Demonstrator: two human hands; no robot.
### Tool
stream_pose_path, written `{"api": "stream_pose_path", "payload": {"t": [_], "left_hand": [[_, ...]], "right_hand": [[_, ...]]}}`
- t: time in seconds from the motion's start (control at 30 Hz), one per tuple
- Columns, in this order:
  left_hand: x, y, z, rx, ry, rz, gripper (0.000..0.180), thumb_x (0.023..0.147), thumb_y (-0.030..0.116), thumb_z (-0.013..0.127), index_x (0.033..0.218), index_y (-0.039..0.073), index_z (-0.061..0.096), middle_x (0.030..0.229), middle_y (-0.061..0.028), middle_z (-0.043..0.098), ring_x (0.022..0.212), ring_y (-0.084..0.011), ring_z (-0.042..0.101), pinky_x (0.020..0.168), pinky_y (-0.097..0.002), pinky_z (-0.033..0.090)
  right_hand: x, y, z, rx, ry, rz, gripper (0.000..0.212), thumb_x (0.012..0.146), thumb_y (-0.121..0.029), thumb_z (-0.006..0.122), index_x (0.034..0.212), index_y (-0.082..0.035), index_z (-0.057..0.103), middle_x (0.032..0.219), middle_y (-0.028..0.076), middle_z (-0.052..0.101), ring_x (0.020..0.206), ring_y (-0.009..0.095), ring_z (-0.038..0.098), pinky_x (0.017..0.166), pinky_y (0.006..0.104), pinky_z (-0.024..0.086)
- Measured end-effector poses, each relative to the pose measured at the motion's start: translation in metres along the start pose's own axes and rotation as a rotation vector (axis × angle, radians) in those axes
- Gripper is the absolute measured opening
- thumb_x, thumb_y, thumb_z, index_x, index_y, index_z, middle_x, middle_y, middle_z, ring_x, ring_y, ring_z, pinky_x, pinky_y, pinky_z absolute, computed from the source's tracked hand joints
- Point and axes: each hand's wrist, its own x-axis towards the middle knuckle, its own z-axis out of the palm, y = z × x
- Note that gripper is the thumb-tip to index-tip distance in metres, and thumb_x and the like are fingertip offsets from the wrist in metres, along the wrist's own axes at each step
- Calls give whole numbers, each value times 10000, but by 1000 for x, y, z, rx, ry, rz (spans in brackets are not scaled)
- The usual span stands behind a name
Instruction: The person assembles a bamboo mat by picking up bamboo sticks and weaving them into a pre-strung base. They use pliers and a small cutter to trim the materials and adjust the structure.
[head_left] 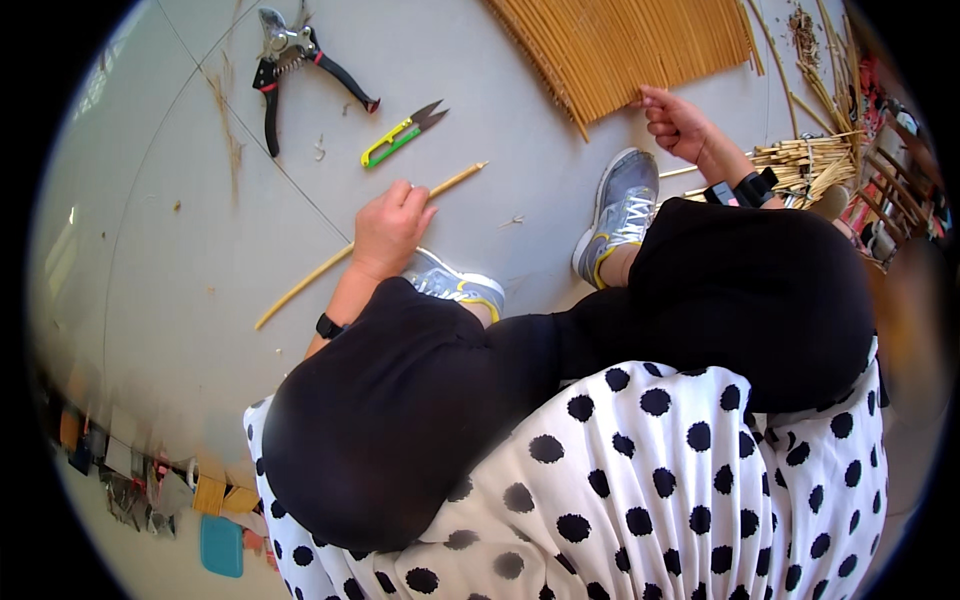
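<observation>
Bamboo strips laid side by side make a mat (640, 45) on the grey floor (150, 250) at twelve o'clock, and the right hand (678, 125) rests its curled fingertips on the mat's near edge, pinching nothing I can make out. The left hand (390, 228) presses down on a long thin stick (300, 283), its axis running from eight o'clock to two o'clock, closed loosely over it. Pruning shears (290, 70) and small yellow-green snips (402, 135) lie beyond, toward eleven o'clock, nearer the left hand.
</observation>
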Motion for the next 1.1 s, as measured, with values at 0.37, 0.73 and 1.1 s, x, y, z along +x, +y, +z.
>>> {"api": "stream_pose_path", "payload": {"t": [0.37,0.73,1.1], "left_hand": [[-5,-11,9,150,34,-31,95,808,104,606,802,105,511,759,-66,504,634,-271,589,521,-391,484],[-10,-32,-8,144,32,-152,140,795,112,660,847,93,531,825,-89,518,683,-314,593,568,-417,480],[-31,-49,-21,198,94,-195,104,799,87,608,800,74,504,797,-103,501,650,-306,578,543,-417,471]], "right_hand": [[-3,-33,5,-15,-7,-158,235,937,-350,589,922,-115,578,522,-115,236,413,9,184,341,172,118],[-20,-38,-14,15,8,-284,269,952,-382,548,896,-121,585,501,-114,221,400,31,199,352,200,132],[-72,-72,-21,22,31,-458,260,952,-355,559,815,-134,544,505,-108,256,401,31,209,358,196,142]]}}
